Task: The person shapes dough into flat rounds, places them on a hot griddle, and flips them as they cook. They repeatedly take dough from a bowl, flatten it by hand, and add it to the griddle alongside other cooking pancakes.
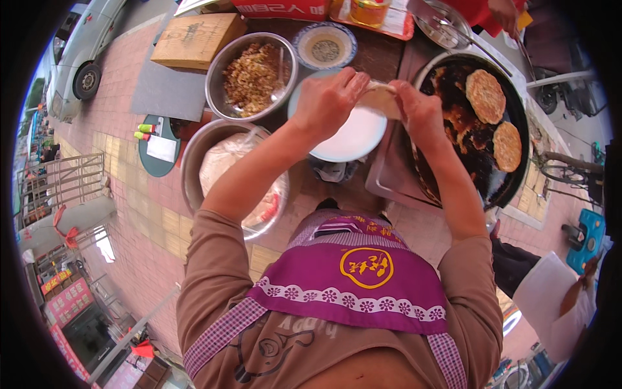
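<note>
A thin piece of dough [381, 100] is stretched between my two hands in the air. My left hand [333, 99] pinches its left edge, and my right hand [419, 114] grips the right edge. Under them lies a round white board or plate [347, 141] with a pale blue rim, partly covered by my left hand. To the right, a large black griddle pan [449, 131] holds two browned flatbreads, one upper [485, 96] and one lower [507, 147]. A steel bowl of brown chopped filling [255, 80] with a spoon stands at upper left.
A steel basin [187, 170] with plastic-covered dough [221, 158] is under my left forearm. Behind stand a patterned bowl [324, 46], a wooden box [199, 39] and a steel dish [444, 29] with utensils. Another person's hand [505, 14] shows at top right.
</note>
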`<act>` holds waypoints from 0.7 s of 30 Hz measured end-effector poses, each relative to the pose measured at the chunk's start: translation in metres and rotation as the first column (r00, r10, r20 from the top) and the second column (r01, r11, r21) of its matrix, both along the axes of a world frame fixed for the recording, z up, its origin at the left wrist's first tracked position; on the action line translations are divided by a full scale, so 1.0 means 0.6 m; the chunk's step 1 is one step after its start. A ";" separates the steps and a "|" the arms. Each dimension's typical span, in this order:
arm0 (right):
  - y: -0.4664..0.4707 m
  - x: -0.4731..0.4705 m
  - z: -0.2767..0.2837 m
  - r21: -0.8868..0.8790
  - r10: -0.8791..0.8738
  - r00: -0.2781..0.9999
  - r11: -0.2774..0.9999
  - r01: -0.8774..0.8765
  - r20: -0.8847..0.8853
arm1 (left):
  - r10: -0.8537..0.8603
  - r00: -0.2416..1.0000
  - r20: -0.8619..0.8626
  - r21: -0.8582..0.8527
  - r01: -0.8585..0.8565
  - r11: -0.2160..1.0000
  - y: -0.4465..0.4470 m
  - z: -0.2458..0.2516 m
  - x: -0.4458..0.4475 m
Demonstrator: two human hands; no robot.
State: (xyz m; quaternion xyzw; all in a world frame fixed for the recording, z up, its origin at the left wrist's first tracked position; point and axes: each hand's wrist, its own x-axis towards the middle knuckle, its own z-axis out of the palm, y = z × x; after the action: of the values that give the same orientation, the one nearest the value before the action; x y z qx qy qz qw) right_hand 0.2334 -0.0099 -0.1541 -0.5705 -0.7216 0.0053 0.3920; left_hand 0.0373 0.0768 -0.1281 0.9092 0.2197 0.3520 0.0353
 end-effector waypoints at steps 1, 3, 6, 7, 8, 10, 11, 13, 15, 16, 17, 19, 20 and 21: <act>-0.019 0.023 0.019 0.019 -0.003 1.000 1.000 0.003 0.009 | 0.014 1.000 -0.005 0.013 -0.014 1.000 -0.021 0.016 0.020; -0.060 0.077 0.054 0.036 0.011 0.996 0.999 -0.014 0.091 | 0.000 0.999 0.039 0.031 -0.002 1.000 -0.060 0.034 0.071; -0.124 0.164 0.087 0.085 -0.023 0.973 0.996 0.003 0.230 | 0.022 0.996 0.084 0.015 -0.023 1.000 -0.131 0.031 0.158; -0.146 0.195 0.094 0.063 -0.015 0.967 0.998 -0.001 0.254 | 0.035 0.994 0.108 -0.012 -0.034 0.999 -0.157 0.024 0.193; -0.170 0.227 0.098 0.040 -0.007 0.961 0.999 -0.004 0.278 | 0.013 0.981 0.195 -0.039 -0.005 0.999 -0.183 0.013 0.230; -0.217 0.288 0.096 -0.034 0.010 0.952 0.999 0.001 0.307 | 0.059 0.976 0.211 -0.147 -0.028 0.989 -0.241 -0.015 0.294; -0.238 0.317 0.090 -0.074 0.025 0.944 0.997 -0.001 0.328 | 0.078 0.972 0.222 -0.205 -0.031 0.978 -0.269 -0.031 0.327; -0.278 0.371 0.067 -0.180 0.064 0.932 0.984 0.001 0.356 | 0.144 0.948 0.284 -0.350 -0.037 0.936 -0.325 -0.070 0.387; -0.309 0.417 0.032 -0.244 0.112 0.888 0.970 0.001 0.446 | 0.217 0.933 0.288 -0.445 -0.071 0.893 -0.374 -0.112 0.434; -0.318 0.434 0.009 -0.297 0.148 0.891 0.955 -0.015 0.429 | 0.241 0.935 0.259 -0.499 -0.084 0.863 -0.393 -0.133 0.450; -0.326 0.446 -0.015 -0.351 0.184 0.894 0.936 -0.032 0.408 | 0.238 0.949 0.208 -0.511 -0.103 0.854 -0.405 -0.155 0.461; -0.333 0.463 -0.067 -0.450 0.236 0.896 0.892 -0.046 0.376 | 0.228 0.969 0.096 -0.538 -0.142 0.831 -0.430 -0.193 0.479; -0.329 0.467 -0.092 -0.495 0.262 0.888 0.868 -0.046 0.378 | 0.225 0.974 -0.021 -0.549 -0.200 0.811 -0.433 -0.209 0.482; -0.323 0.472 -0.114 -0.566 0.281 0.880 0.824 -0.017 0.384 | 0.223 0.972 -0.070 -0.536 -0.225 0.813 -0.430 -0.223 0.484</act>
State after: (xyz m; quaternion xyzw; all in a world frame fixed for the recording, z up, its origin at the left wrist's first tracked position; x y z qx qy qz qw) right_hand 0.5166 -0.2040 -0.2223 -0.5836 -0.8039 0.1100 0.0328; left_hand 0.3279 -0.1815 -0.2619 0.8305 0.4156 0.2758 0.2480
